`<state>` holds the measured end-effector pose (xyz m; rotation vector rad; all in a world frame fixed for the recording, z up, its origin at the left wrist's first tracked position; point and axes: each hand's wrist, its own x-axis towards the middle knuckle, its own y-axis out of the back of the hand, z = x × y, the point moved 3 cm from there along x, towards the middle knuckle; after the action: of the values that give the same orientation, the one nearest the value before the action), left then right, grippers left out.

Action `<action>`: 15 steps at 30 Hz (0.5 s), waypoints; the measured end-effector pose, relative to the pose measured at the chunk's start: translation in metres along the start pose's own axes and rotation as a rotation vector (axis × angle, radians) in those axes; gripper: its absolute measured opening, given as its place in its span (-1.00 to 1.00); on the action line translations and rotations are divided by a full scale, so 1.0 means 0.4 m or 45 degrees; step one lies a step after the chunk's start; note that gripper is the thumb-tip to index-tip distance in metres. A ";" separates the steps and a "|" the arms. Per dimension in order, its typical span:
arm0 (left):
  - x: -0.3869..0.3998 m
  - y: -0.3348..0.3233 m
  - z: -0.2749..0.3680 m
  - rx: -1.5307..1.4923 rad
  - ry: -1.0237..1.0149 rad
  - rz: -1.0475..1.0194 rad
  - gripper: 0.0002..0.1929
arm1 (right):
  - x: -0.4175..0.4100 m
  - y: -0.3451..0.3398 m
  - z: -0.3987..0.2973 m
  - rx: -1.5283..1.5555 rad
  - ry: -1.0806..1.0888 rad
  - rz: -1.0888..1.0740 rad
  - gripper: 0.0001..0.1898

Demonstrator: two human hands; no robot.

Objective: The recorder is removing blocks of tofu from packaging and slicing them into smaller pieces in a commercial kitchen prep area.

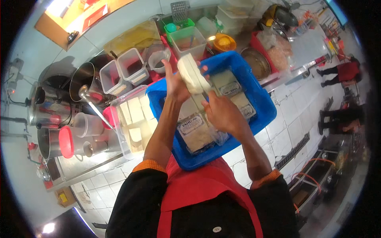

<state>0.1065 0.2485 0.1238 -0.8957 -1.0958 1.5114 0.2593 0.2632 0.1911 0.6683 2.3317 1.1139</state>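
Observation:
A white block of tofu [190,73] rests on the palm of my left hand [176,84], with the thumb raised beside it. A lengthwise line splits the block into two slabs. My right hand [226,113] grips a knife [205,95] at the block's near end; most of the knife is hidden by the fingers and tofu. Both hands are above a blue plastic basin [266,111]. Inside it lie several packs of tofu [198,141] in clear film with printed labels. To the left, a clear plastic tub [114,119] holds several tofu pieces [135,109], apparently in liquid.
A steel ladle [98,108] leans near the tub, beside a large steel pot [82,78]. Clear containers [134,67] and an orange basket [224,43] stand behind the basin. A pan [256,62] sits right of it. People [346,73] stand far right on the tiled floor.

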 end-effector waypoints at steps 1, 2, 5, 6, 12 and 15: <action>0.009 0.007 0.004 -0.022 -0.047 0.079 0.05 | 0.020 0.000 0.003 -0.015 0.057 -0.003 -0.69; 0.016 0.013 0.009 -0.043 -0.097 0.157 0.05 | 0.028 -0.002 0.003 -0.013 0.045 0.008 -0.69; 0.023 0.046 0.028 -0.066 -0.135 0.021 0.05 | 0.045 -0.026 -0.011 -0.023 0.007 -0.020 -0.68; 0.022 0.050 0.030 -0.067 -0.135 0.019 0.05 | 0.045 -0.033 -0.014 -0.045 -0.010 -0.043 -0.68; -0.002 -0.016 0.047 -0.275 -0.124 -0.046 0.01 | 0.032 -0.068 -0.040 -0.137 -0.029 0.075 -0.70; -0.013 -0.044 0.060 -0.260 -0.192 0.048 -0.04 | 0.017 -0.075 -0.059 -0.217 -0.005 0.155 -0.72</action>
<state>0.0904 0.2398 0.1481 -0.9571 -1.3687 1.5369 0.2335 0.2372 0.1790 0.7550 2.1868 1.3460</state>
